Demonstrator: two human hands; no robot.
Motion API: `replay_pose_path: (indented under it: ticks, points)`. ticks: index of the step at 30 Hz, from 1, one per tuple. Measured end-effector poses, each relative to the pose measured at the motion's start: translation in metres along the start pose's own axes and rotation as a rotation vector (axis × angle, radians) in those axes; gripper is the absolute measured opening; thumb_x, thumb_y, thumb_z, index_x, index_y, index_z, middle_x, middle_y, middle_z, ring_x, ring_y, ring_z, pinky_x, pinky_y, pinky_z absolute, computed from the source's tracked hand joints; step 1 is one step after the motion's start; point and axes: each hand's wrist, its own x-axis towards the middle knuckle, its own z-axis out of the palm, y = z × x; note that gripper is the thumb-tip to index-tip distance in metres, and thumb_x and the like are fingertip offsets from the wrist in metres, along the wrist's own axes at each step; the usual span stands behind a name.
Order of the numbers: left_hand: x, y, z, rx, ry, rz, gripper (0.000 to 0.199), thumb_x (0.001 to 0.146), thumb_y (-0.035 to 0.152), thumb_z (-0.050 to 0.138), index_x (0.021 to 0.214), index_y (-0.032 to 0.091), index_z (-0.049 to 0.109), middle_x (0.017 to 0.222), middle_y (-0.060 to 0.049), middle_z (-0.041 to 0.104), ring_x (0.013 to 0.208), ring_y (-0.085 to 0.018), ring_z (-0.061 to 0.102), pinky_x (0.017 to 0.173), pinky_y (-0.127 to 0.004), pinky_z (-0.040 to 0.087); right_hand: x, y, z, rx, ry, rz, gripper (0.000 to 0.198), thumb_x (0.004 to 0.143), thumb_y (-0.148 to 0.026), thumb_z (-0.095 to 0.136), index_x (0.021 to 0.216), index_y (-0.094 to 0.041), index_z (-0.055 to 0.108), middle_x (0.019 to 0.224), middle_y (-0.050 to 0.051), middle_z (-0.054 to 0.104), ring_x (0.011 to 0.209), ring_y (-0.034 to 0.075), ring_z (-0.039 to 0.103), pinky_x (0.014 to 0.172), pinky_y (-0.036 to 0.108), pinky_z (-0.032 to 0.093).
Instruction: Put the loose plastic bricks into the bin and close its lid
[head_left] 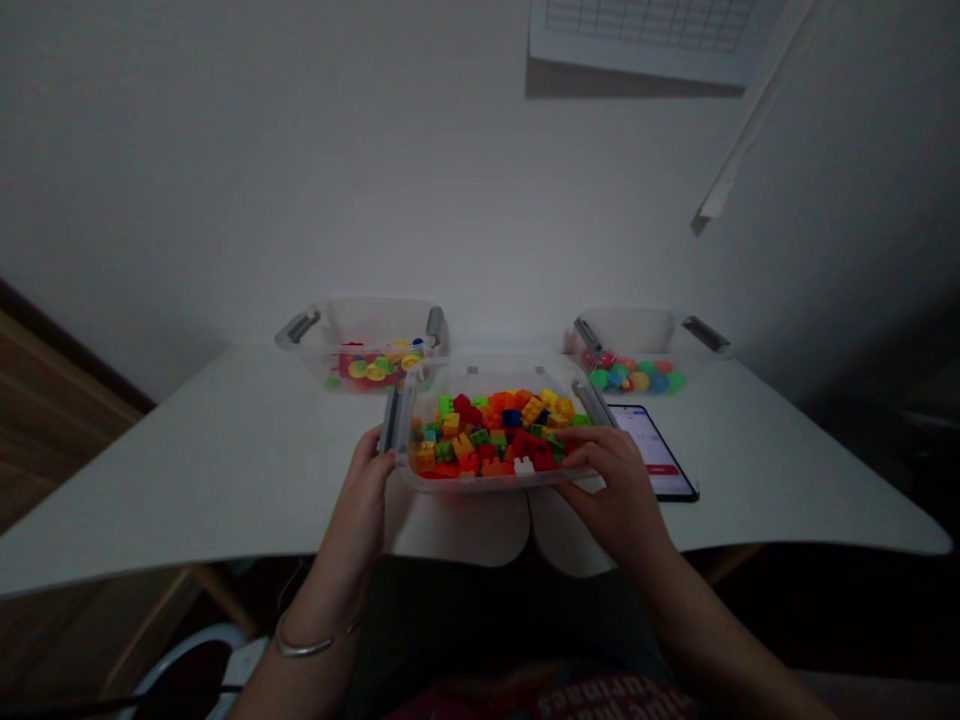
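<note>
Hands (pixel 495 500) grip bin (pixel 491 485) (bricks inside) | long axis left-right

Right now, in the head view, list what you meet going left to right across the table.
Clear bin of discs → left hand → bin of building bricks → right hand → phone, with the bin of balls behind it.

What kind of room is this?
Probably a room at home or a playroom: a white table against a plain wall, clear bins of toys like the building bricks, and a phone lying alongside.
</note>
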Motion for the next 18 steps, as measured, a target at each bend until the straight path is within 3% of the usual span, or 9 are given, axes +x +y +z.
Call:
replay_pose_path:
  ticks: [4, 8, 12, 15, 16, 18]
  points:
    - [0.001, -0.007, -0.003, 0.0, -0.034, -0.027, 0.039, 0.074, 0.033, 0.062, 0.109, 0.017, 0.065, 0.12, -0.009, 0.068, 0.123, -0.031, 0.057, 0.111, -0.048, 0.04, -0.004, -0.004, 0.002, 0.002, -0.03, 0.048, 0.011, 0.08, -0.024, 0.076, 0.075, -0.026, 0.065, 0.107, 0.005, 0.074, 0.105, 0.029, 0.065, 0.095, 0.056, 0.047]
    - [0.0, -0.006, -0.001, -0.073, -0.038, -0.109, 0.043, 0.073, 0.034, 0.064, 0.111, 0.016, 0.064, 0.122, -0.011, 0.067, 0.117, -0.03, 0.062, 0.101, -0.043, 0.049, -0.005, -0.006, 0.005, -0.021, -0.063, 0.044, 0.01, 0.079, -0.023, 0.075, 0.077, -0.026, 0.066, 0.106, 0.005, 0.074, 0.107, 0.031, 0.065, 0.096, 0.059, 0.047]
    - [-0.001, -0.009, -0.006, -0.147, -0.021, -0.133, 0.06, 0.079, 0.041, 0.063, 0.134, 0.021, 0.049, 0.123, -0.011, 0.068, 0.115, -0.029, 0.066, 0.1, -0.047, 0.051, -0.001, -0.001, -0.006, -0.019, -0.181, -0.025, 0.007, 0.081, -0.025, 0.073, 0.088, -0.026, 0.07, 0.115, 0.007, 0.072, 0.112, 0.029, 0.065, 0.097, 0.057, 0.05]
    - [0.001, -0.013, -0.01, -0.081, -0.018, -0.05, 0.062, 0.089, 0.054, 0.052, 0.143, 0.026, 0.041, 0.134, -0.013, 0.063, 0.122, -0.03, 0.062, 0.104, -0.051, 0.048, 0.007, 0.004, -0.026, -0.008, -0.311, -0.09, 0.028, 0.084, -0.03, 0.072, 0.111, -0.026, 0.069, 0.134, 0.008, 0.065, 0.122, 0.028, 0.061, 0.101, 0.052, 0.051]
    - [0.002, -0.013, -0.011, -0.015, -0.002, 0.018, 0.06, 0.09, 0.057, 0.049, 0.142, 0.027, 0.043, 0.141, -0.012, 0.058, 0.127, -0.03, 0.058, 0.107, -0.052, 0.045, 0.011, 0.004, -0.033, -0.033, -0.34, -0.091, 0.033, 0.085, -0.032, 0.07, 0.118, -0.026, 0.067, 0.14, 0.009, 0.06, 0.126, 0.028, 0.059, 0.103, 0.051, 0.05]
    - [0.002, -0.008, -0.011, 0.174, 0.045, 0.232, 0.052, 0.093, 0.056, 0.045, 0.137, 0.029, 0.051, 0.151, -0.01, 0.048, 0.141, -0.03, 0.044, 0.118, -0.051, 0.034, 0.022, -0.001, -0.046, -0.094, -0.332, -0.093, 0.027, 0.09, -0.033, 0.064, 0.115, -0.026, 0.069, 0.138, 0.009, 0.062, 0.125, 0.027, 0.06, 0.101, 0.048, 0.051]
